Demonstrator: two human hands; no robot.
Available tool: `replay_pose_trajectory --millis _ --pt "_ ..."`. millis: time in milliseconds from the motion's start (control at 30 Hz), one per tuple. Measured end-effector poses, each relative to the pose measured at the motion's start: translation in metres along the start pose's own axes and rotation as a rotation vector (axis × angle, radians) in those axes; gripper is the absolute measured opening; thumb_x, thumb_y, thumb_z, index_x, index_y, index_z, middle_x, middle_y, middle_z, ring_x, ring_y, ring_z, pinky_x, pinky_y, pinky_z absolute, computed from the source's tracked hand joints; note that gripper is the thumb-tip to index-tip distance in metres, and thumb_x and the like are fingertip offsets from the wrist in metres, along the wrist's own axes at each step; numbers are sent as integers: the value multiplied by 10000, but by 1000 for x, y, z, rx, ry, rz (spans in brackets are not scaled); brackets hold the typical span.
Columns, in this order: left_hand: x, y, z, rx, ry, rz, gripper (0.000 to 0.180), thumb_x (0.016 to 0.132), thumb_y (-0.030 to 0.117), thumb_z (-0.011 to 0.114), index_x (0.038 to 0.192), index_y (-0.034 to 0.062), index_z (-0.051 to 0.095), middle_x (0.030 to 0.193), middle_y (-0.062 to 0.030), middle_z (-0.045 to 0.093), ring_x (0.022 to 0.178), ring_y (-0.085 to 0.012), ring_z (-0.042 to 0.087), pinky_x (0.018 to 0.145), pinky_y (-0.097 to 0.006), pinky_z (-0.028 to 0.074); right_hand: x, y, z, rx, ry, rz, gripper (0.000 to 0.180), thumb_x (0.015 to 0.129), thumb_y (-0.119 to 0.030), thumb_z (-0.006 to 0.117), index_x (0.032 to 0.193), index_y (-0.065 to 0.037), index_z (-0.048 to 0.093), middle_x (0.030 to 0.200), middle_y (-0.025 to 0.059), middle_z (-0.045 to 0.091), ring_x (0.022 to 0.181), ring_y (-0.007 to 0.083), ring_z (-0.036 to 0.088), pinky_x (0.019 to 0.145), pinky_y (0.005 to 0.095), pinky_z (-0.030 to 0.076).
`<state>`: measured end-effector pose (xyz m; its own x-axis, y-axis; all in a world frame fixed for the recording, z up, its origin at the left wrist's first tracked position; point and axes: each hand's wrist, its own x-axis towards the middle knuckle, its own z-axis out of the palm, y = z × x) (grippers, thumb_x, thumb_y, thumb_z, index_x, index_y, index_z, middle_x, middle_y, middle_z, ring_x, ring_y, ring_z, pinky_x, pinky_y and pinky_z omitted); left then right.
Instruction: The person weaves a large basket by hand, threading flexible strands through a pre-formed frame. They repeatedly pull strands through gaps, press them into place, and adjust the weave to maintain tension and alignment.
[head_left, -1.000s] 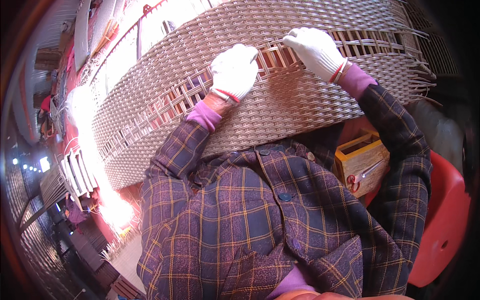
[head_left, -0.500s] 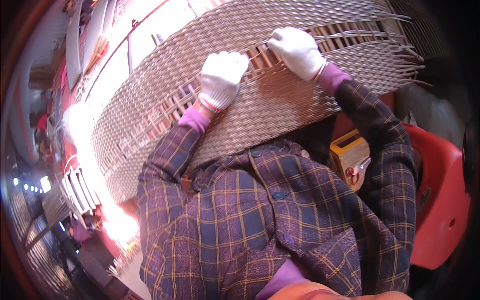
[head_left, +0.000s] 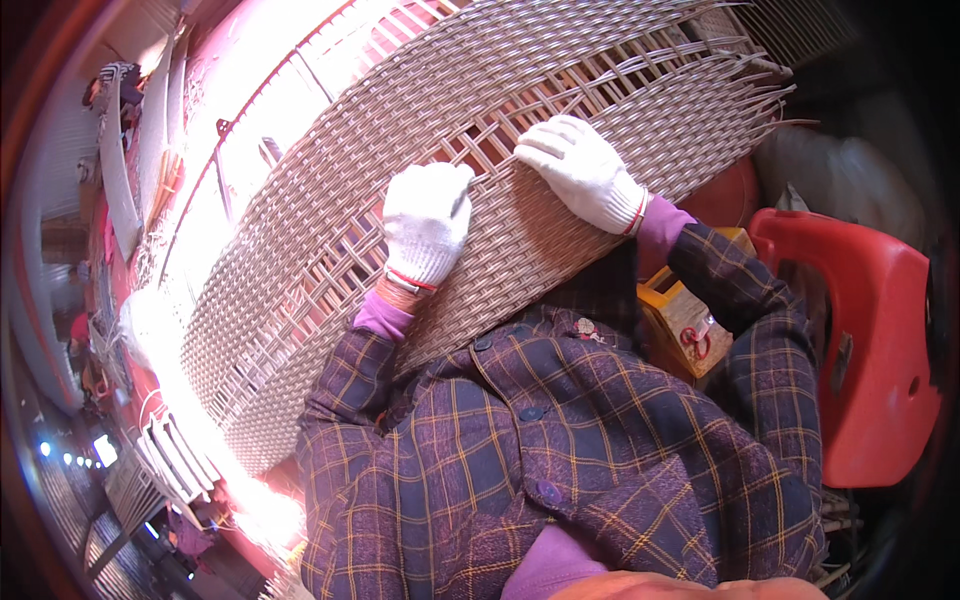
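A large curved panel of grey-brown woven wicker slants across the view before me. An open lattice band runs along its middle, with bare strands crossing it. Just at this band my left hand, in a white knit glove, is closed with its fingers curled down. What it pinches, if anything, is hidden under the fingers. My right hand, gloved the same way, lies on the weave just right of it. Its fingers stretch out toward the band, and no strand shows in them. Loose strand ends stick out at the panel's right edge.
A red plastic chair stands at my right. Beside my right forearm is a yellow-edged wooden box with red-handled scissors on it. Bright glare washes out the floor on the left, near a white slatted object.
My right hand has gone from curled at the lattice band to stretched out on the weave, nearer to me. My left hand stays closed at the band. The whole view has shifted somewhat.
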<state>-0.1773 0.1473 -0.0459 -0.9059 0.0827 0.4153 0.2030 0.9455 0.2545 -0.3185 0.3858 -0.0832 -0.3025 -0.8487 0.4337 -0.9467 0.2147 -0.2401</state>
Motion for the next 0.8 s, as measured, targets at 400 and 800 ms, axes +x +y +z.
replay_pose_trajectory --millis 400,800 --pt "108 35 69 -78 67 216 149 930 191 767 1057 114 777 965 -85 748 898 -298 706 813 -422 548 -35 29 -29 -140 114 151 310 951 -122 738 1249 -51 693 1224 129 711 1179 318 675 1062 447 517" --pt "176 50 132 26 -206 15 230 946 335 733 1017 148 847 985 -141 764 902 -357 756 808 -472 601 -22 146 -50 -470 -49 273 281 930 -146 717 1199 -72 758 1210 108 720 1124 299 692 966 434 556"
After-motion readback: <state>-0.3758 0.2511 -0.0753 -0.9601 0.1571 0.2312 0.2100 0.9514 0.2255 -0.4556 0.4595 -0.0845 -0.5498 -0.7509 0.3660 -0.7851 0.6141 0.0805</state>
